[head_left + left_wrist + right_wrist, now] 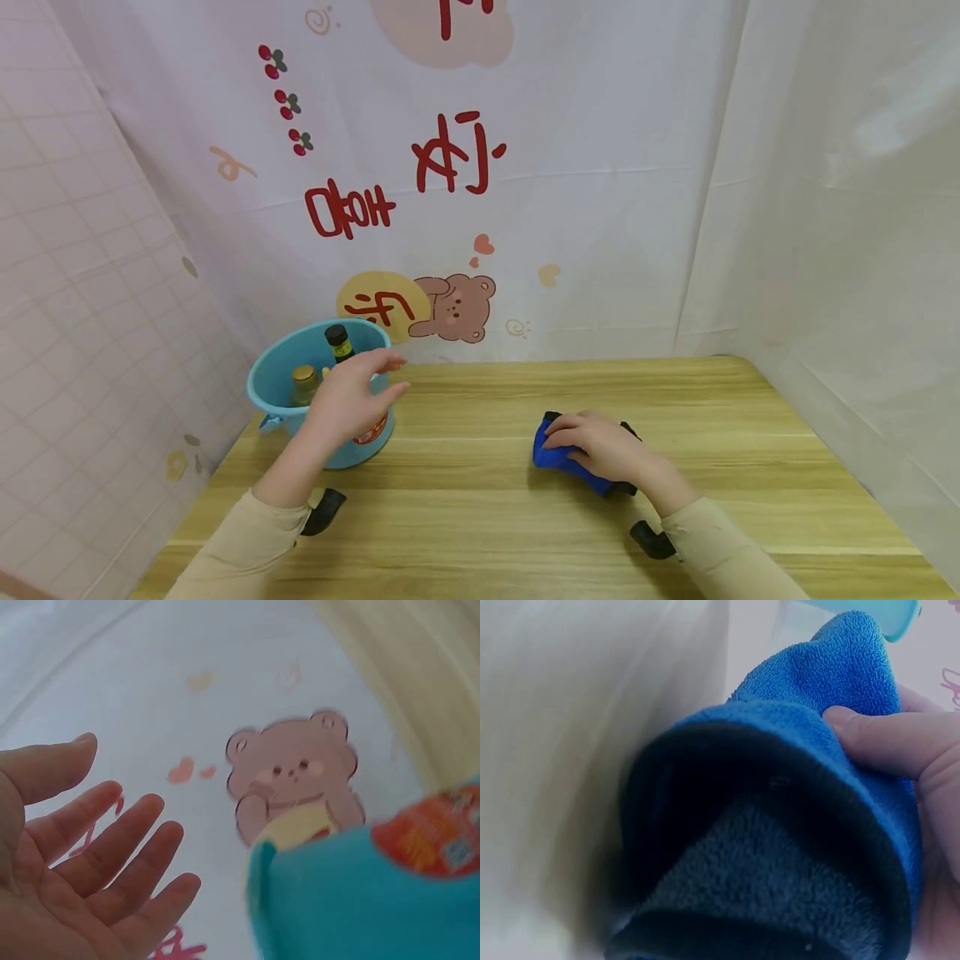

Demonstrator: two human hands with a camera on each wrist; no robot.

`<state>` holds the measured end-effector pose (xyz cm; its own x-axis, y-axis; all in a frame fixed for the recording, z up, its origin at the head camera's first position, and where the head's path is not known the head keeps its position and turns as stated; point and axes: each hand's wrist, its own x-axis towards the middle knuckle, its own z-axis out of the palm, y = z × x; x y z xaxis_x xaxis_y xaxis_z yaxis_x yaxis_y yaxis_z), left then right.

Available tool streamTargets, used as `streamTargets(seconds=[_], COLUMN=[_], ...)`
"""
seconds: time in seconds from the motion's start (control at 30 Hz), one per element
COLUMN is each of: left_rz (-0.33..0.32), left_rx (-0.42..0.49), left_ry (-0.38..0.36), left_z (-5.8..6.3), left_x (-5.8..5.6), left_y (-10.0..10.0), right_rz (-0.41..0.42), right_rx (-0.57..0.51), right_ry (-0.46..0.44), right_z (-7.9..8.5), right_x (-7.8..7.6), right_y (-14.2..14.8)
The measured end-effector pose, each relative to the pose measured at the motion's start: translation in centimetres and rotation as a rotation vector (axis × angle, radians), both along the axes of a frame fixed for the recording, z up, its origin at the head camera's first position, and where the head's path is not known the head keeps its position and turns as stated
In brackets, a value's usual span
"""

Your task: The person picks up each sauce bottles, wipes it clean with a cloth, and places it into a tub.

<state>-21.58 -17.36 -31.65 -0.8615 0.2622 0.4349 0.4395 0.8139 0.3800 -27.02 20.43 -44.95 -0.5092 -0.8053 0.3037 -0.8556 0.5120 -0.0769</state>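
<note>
My right hand [607, 447] grips a folded blue cloth [553, 455] with black edging, at the right of the wooden table. Up close in the right wrist view, the towel-like cloth [802, 731] has a fluffy blue outside and a dark grey inner side; the thumb [889, 739] presses on the blue. Over the front right rim of a light blue bucket [264, 379] is my left hand [351, 400], holding nothing. Its fingers are spread and lightly bent in the left wrist view, beside the bucket [352, 907].
Inside the bucket stand a dark bottle [340, 342] with a black cap and a jar [303, 383] with a yellowish lid. A white printed curtain [600, 167] hangs behind the wooden table [465, 500] and along its sides.
</note>
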Motion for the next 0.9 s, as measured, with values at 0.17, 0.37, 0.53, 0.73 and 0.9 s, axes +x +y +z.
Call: streamTargets(seconds=[0.17, 0.37, 0.53, 0.73, 0.9], left_rz=[-0.035, -0.042, -0.051, -0.091, -0.098], left_rx=[0.016, 0.036, 0.056, 0.074, 0.067], left_ry=[-0.019, -0.08, -0.117, -0.148, -0.141], left_z=[-2.3, -5.1, -7.0, -8.4, -9.1], left_x=[-0.1, -0.5, -0.8, -1.0, -1.1], left_y=[1.3, 2.6, 3.4, 4.1, 4.6], right_rz=[0.01, 0.039, 0.026, -0.003, 0.012], right_rx=[0.022, 0.061, 0.127, 0.145, 0.03], right_ry=[-0.007, -0.007, -0.05, -0.085, -0.032], right_z=[-0.5, -1.1, -1.2, -0.8, -0.2], right_x=[-0.1, -0.2, 0.0, 0.2, 0.2], right_y=[-0.9, -1.3, -1.5, -1.6, -0.9])
